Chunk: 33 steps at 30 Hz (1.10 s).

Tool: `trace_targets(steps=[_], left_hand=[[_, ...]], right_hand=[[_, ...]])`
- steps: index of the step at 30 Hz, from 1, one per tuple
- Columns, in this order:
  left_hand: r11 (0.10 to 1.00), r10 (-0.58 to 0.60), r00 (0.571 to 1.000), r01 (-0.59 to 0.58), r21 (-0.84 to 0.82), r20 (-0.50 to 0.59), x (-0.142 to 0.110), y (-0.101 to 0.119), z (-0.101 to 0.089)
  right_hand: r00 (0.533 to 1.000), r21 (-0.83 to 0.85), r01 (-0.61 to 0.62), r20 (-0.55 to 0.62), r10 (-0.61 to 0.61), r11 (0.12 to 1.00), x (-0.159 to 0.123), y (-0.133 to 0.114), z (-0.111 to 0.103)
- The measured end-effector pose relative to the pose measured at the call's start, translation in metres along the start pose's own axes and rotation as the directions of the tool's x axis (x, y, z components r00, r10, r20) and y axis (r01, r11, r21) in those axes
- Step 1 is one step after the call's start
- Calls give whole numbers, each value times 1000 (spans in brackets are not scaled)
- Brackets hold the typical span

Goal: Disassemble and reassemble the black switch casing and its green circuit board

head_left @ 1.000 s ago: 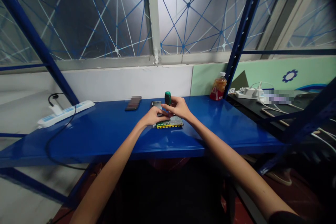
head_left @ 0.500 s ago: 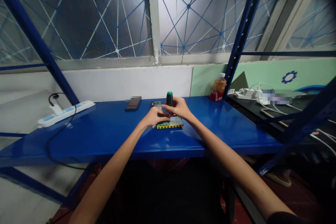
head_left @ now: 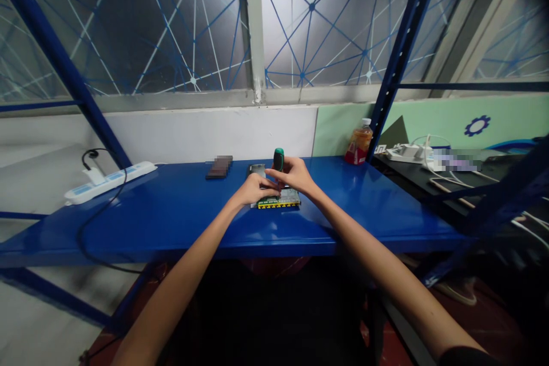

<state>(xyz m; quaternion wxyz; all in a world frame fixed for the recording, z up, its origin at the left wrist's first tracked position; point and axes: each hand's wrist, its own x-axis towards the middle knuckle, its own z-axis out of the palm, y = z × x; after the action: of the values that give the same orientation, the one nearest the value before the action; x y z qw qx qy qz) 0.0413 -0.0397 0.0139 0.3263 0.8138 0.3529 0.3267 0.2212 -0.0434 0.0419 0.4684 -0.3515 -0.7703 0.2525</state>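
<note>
My right hand (head_left: 297, 174) grips an upright screwdriver (head_left: 278, 159) with a green and black handle, its thumb and fingers closed around the lower handle. Its tip is hidden among my fingers. Beneath lies a circuit board (head_left: 289, 198), green and grey with a yellow strip along the near edge, flat on the blue table (head_left: 171, 206). My left hand (head_left: 252, 189) rests at the board's left side, with thumb and fingertips drawn together near the foot of the screwdriver. What they pinch is too small to see. A dark grey flat object (head_left: 256, 169) lies just behind my left hand, partly covered.
A dark blurred slab (head_left: 219, 167) lies at the back left of the table. Farther left is a white power strip (head_left: 111, 184) with a black cord hanging over the front edge. A bottle (head_left: 359, 144) stands at the back right. White cables (head_left: 446, 186) spread over a black table beyond.
The view has shifted slightly. Both hands stay at the board, and the screwdriver remains upright in my right hand; its handle looks slightly turned.
</note>
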Motion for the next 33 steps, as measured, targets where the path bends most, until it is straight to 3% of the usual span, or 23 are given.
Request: trace_targets(steps=[12,20,33], left_hand=[[1000,15,1000,-15,27,-19,0,2,0],[997,49,999,-47,54,-23,0,5,1],[996,21,996,-14,83,-90,-1,11,5]], right_hand=[[1000,6,-13,14,13,1000,0,1,0],[994,140,-73,85,61,988,2,3,0],[995,119,-58,87,48,991,2,4,-1]])
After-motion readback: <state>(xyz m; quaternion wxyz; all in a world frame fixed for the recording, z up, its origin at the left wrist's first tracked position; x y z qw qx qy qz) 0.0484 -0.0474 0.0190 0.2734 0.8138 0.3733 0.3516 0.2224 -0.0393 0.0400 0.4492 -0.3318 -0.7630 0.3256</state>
